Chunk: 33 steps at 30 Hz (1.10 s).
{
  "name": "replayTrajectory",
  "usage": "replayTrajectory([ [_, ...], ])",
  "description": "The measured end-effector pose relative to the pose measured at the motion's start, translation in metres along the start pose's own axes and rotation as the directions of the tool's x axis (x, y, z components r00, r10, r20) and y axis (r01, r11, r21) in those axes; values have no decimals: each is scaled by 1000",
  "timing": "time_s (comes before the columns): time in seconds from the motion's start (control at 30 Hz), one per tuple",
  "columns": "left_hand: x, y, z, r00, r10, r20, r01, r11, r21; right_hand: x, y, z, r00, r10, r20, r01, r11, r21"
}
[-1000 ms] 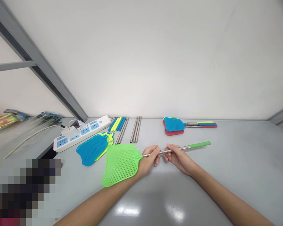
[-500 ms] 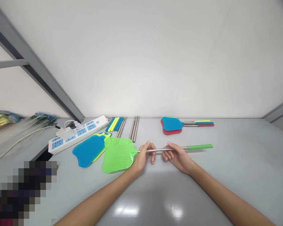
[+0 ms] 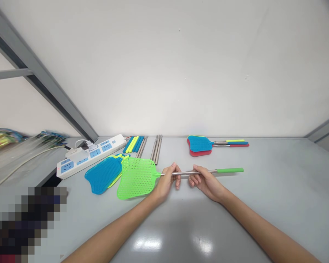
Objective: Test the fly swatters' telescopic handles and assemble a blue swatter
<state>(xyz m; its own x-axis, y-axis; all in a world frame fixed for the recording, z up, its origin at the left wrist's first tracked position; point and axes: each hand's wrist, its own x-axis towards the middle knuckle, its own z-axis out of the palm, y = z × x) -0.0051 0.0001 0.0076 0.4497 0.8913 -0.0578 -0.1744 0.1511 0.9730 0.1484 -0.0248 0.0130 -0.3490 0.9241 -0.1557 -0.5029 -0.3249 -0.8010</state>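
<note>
A green fly swatter (image 3: 138,178) with a metal rod and a green grip is held level above the table, its head to the left. My left hand (image 3: 167,182) is closed around the rod close to the swatter's head. Farther right along the rod, my right hand (image 3: 204,179) holds it between thumb and fingers, short of the green grip (image 3: 230,170). Just left of the green head, a blue swatter head (image 3: 102,175) lies on top of a yellow one (image 3: 115,179), partly covered.
Behind my hands lie metal rods (image 3: 157,149) and several blue and yellow grips (image 3: 133,144). A white power strip (image 3: 90,155) sits at left. Swatters with blue (image 3: 199,144) and red heads (image 3: 200,153) are stacked at back right. Plastic-wrapped items (image 3: 24,146) are at far left.
The green swatter has shifted slightly left, its grip end a little closer to my right hand. Both hands stay closed on the rod in nearly the same place.
</note>
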Motion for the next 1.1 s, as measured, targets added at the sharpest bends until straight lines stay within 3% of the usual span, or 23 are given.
replayTrajectory([
  [1.1,1,-2,-1,1000,23,-13,-22,999,23,2,1,-1,1000,22,-17,-21,998,59],
])
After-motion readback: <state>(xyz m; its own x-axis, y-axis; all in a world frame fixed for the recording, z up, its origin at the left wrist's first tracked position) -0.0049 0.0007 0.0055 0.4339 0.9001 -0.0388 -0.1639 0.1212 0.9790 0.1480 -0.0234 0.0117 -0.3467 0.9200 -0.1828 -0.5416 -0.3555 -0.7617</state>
